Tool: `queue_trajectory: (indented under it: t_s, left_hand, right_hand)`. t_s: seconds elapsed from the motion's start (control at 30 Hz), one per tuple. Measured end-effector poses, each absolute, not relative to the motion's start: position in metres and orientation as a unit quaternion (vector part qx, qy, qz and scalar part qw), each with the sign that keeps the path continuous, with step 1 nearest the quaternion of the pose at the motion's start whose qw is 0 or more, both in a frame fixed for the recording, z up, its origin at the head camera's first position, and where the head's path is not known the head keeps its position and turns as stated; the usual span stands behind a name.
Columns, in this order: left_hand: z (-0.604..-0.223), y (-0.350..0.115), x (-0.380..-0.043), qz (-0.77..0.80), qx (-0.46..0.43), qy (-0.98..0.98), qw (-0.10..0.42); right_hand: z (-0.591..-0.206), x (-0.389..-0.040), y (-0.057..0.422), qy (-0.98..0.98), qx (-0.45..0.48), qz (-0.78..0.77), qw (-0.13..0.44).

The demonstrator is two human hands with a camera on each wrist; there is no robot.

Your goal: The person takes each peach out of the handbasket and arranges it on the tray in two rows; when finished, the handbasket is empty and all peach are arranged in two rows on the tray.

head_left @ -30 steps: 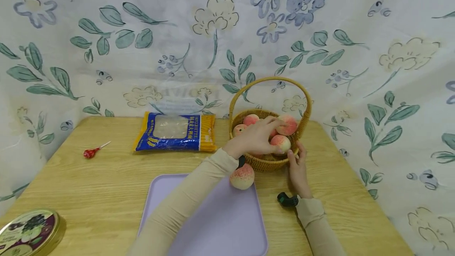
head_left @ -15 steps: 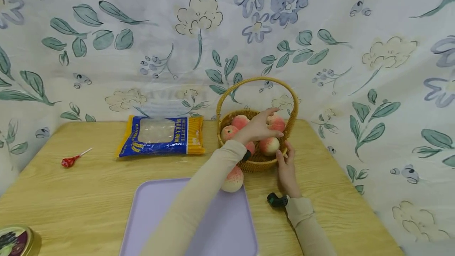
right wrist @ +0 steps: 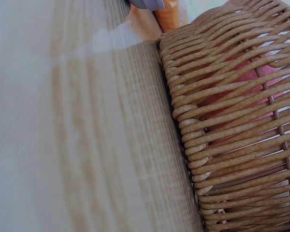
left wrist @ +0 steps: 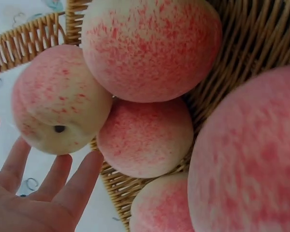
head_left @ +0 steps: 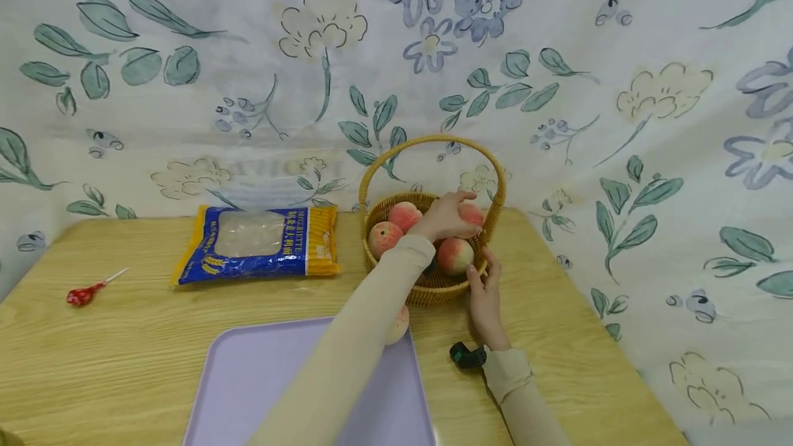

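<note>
A wicker basket (head_left: 434, 294) with a tall handle holds several pink-and-cream peaches. My left hand (head_left: 442, 217) reaches over it to the peach (head_left: 471, 214) beside the handle's right foot. In the left wrist view, outstretched fingers (left wrist: 82, 181) meet the lower edge of a peach (left wrist: 63, 101) with a dark dot. Another peach (head_left: 455, 257) lies in the basket's front right. My right hand (head_left: 486, 301) rests against the basket's right outer side, thumb toward the front. In the right wrist view only the woven wall (right wrist: 232, 121) shows, no fingers.
One peach (head_left: 398, 325) sits at the upper right corner of a lilac tray (head_left: 266, 377), partly behind my left sleeve. A blue and yellow pasta bag (head_left: 257, 243) lies left of the basket. Farther left is a red lollipop (head_left: 83, 293). A floral cloth hangs behind the table.
The head view has turned right, so everything shifts left in it. My left hand has moved back from the front right peach toward the one by the handle. My right hand stays at the basket.
</note>
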State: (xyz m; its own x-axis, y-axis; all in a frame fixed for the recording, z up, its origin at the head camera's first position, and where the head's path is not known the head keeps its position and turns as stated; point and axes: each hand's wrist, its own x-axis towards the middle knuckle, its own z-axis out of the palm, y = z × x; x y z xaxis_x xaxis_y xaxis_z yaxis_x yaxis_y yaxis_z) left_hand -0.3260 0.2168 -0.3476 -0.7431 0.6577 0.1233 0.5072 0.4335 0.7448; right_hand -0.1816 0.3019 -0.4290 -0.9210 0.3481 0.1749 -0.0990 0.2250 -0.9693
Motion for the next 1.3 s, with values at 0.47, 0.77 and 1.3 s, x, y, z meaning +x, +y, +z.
queue_trajectory:
  t_s: [0.47,0.77,1.3]
  left_hand:
    - [-0.389,0.216,-0.327,0.393,0.258,0.882,0.046]
    - [-0.369,0.210,-0.313,0.402,0.304,0.863,0.030]
    - [-0.352,0.134,-0.288,0.507,0.313,0.803,-0.004]
  right_hand:
    - [-0.467,-0.193,0.285,-0.766,-0.062,0.610,0.193]
    - [-0.458,-0.190,0.296,-0.756,-0.071,0.623,0.188]
    - [-0.460,-0.196,0.312,-0.751,-0.071,0.624,0.202]
